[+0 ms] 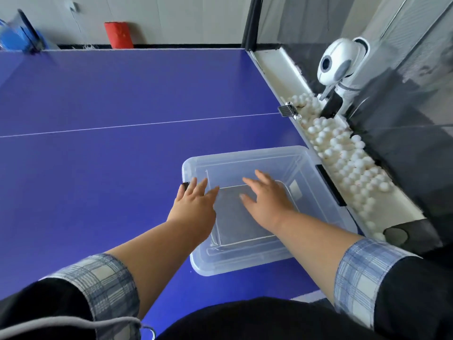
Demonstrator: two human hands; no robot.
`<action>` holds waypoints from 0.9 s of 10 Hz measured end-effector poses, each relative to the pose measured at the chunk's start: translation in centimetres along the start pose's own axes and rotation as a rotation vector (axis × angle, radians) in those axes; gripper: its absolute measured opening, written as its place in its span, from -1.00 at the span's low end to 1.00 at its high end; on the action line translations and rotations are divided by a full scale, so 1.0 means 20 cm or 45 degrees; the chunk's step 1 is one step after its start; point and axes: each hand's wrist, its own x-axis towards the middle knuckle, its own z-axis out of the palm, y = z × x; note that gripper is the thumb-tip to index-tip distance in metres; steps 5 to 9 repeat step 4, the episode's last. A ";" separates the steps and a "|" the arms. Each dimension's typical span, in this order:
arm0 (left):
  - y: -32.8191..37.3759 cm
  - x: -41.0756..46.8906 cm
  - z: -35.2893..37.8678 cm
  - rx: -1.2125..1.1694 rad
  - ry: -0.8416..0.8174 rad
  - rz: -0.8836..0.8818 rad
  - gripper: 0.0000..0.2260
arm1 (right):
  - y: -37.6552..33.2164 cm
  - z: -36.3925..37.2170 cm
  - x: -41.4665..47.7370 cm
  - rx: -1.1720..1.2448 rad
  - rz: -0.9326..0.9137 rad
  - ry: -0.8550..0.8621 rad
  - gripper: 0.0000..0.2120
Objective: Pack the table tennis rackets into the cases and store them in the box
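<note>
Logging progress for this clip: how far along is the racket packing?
Nearly finished, it seems. Done: a grey case lies inside the clear box, and no loose racket is in view on the table. In hand: the left hand and right hand lie flat on what looks like the lid. Left: probably only clipping it shut.

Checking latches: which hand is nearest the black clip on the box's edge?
The left hand, fingertips beside the black clip; the right hand is over the middle of the box.
</note>
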 end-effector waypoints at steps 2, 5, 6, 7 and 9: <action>0.09 -0.10 -0.02 0.054 -0.161 -0.066 -0.39 | 0.28 -0.13 -0.25 -0.130 0.183 -0.238 -0.35; 0.28 -0.26 -0.28 -0.194 -0.070 -0.165 -0.46 | 0.31 -0.48 -0.30 -0.019 0.071 -0.097 -0.35; 0.28 -0.26 -0.28 -0.194 -0.070 -0.165 -0.46 | 0.31 -0.48 -0.30 -0.019 0.071 -0.097 -0.35; 0.28 -0.26 -0.28 -0.194 -0.070 -0.165 -0.46 | 0.31 -0.48 -0.30 -0.019 0.071 -0.097 -0.35; 0.28 -0.26 -0.28 -0.194 -0.070 -0.165 -0.46 | 0.31 -0.48 -0.30 -0.019 0.071 -0.097 -0.35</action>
